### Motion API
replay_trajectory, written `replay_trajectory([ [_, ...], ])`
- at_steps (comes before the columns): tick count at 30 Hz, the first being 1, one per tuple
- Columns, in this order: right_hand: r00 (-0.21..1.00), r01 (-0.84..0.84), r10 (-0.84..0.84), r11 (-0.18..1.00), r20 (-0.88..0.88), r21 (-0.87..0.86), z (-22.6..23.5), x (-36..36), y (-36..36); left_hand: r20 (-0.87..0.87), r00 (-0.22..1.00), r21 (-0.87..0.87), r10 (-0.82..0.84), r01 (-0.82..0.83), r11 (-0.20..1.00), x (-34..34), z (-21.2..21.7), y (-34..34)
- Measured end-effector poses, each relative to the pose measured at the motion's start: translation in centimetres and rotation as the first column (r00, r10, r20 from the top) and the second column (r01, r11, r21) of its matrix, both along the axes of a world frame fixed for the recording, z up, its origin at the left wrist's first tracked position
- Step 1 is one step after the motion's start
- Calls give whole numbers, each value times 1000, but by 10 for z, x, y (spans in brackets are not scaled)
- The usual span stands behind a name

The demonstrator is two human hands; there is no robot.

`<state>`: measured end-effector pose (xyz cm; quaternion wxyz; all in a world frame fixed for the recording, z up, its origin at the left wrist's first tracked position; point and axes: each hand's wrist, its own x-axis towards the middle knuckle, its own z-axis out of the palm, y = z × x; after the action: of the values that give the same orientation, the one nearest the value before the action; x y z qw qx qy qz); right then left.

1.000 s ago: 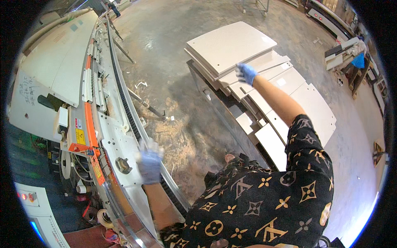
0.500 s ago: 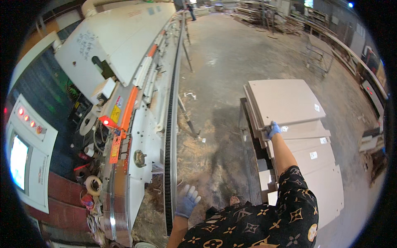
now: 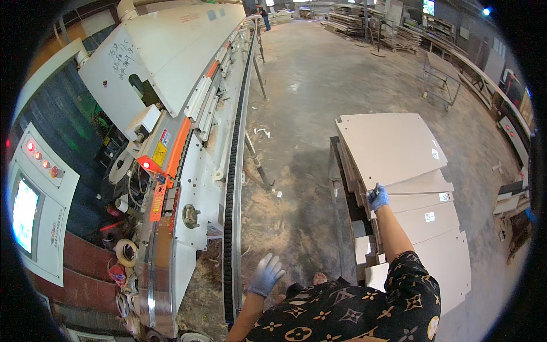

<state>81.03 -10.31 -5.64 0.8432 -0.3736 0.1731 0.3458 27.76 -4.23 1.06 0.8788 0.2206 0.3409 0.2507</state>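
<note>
Blue-gloved right hand [image 3: 378,198] on panel stack [image 3: 393,149]

Long white edge-banding machine [image 3: 171,85], black conveyor chain [image 3: 232,188], control panel screen [image 3: 25,211], tape rolls [image 3: 125,251], concrete floor [image 3: 319,102]

left hand [image 3: 265,275]: blue glove | right hand [image 3: 378,198]: blue glove | shirt: black, tan emblem print

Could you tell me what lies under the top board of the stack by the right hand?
Under the top board more pale boards fan out; the right hand touches their edge. The stack's support is mostly hidden.
</note>
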Motion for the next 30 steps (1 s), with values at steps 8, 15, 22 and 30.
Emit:
replay_trajectory([
  [8,998,-55,52,994,-36,-91,31,9,-6,-147,988,-46,-54,48,998,27,19,-5],
  [15,974,-147,182,961,136,-235,-21,15,8,-179,974,78,-139,155,985,24,-2,-15],
  [22,822,-556,567,819,-57,143,7,-157,-68,-214,890,95,-402,428,899,76,-14,-9],
  [30,975,-213,219,969,-34,124,82,-255,-142,-161,948,48,-275,286,957,105,-3,-6],
])
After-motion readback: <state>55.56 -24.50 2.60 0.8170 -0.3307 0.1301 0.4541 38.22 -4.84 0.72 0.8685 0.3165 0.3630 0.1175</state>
